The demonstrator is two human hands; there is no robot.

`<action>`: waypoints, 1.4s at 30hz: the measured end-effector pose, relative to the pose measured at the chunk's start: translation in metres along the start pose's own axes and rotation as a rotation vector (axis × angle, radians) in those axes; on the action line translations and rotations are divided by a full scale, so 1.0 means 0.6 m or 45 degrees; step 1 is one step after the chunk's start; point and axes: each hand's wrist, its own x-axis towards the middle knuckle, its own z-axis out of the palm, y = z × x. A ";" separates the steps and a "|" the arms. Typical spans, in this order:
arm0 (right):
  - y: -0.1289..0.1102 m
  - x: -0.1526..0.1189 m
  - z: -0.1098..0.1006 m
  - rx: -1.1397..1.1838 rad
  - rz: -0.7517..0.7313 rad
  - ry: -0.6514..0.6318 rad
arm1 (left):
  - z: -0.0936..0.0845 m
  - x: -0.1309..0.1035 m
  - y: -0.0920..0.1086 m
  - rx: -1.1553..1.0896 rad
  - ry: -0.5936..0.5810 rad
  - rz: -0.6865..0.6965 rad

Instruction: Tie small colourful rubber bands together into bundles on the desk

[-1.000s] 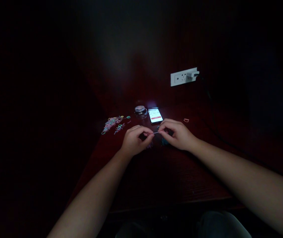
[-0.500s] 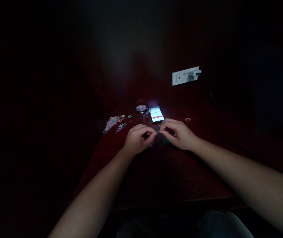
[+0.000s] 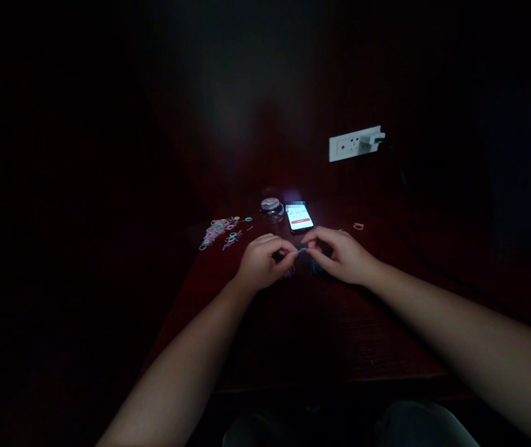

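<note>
Over the dark red table, my left hand (image 3: 265, 262) pinches one end of a small pale rubber band (image 3: 302, 250) between thumb and index finger. Facing it, my right hand (image 3: 340, 256) has its fingertips at the band's other end, the index finger curved a little above the thumb. The short stretch of band spans the gap between the two hands. Under my left fingers lie some purple rubber bands (image 3: 288, 272), partly hidden. A blue-teal clump (image 3: 316, 266) sits beneath my right hand, too dim to make out fully.
A pile of colourful rubber bands (image 3: 218, 231) lies at the table's left side. Behind my hands stand a lidded clear jar (image 3: 272, 212) and a lit phone (image 3: 299, 217). One pinkish band (image 3: 358, 226) lies right. A wall socket (image 3: 356, 144) holds a plug with a dark cable.
The whole view has shifted slightly, so everything sits a little further right. My right index finger has lifted away from its thumb, and more of the pale band shows between my hands.
</note>
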 end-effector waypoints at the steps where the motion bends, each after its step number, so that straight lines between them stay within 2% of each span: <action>1: 0.000 0.000 0.000 -0.004 0.000 -0.004 | 0.000 0.000 -0.001 0.002 -0.012 0.009; 8: 0.003 -0.002 0.001 -0.062 -0.029 0.033 | 0.000 -0.002 -0.008 0.042 -0.076 0.015; 12: 0.015 0.000 -0.002 -0.081 -0.023 0.089 | -0.008 -0.004 -0.024 0.117 -0.117 -0.026; 18: 0.039 0.003 -0.012 -0.182 0.048 0.233 | -0.034 -0.014 -0.065 0.057 -0.421 -0.132; 22: 0.042 0.002 -0.014 -0.198 0.070 0.245 | -0.042 -0.018 -0.080 0.050 -0.439 -0.157; 26: 0.041 0.000 -0.013 -0.184 0.080 0.233 | -0.042 -0.019 -0.083 0.051 -0.451 -0.140; 36: 0.035 0.002 -0.013 -0.217 0.101 0.195 | -0.043 -0.014 -0.069 0.106 -0.638 -0.159; 42: 0.032 0.002 -0.013 -0.187 0.106 0.153 | -0.041 -0.015 -0.069 0.127 -0.646 -0.195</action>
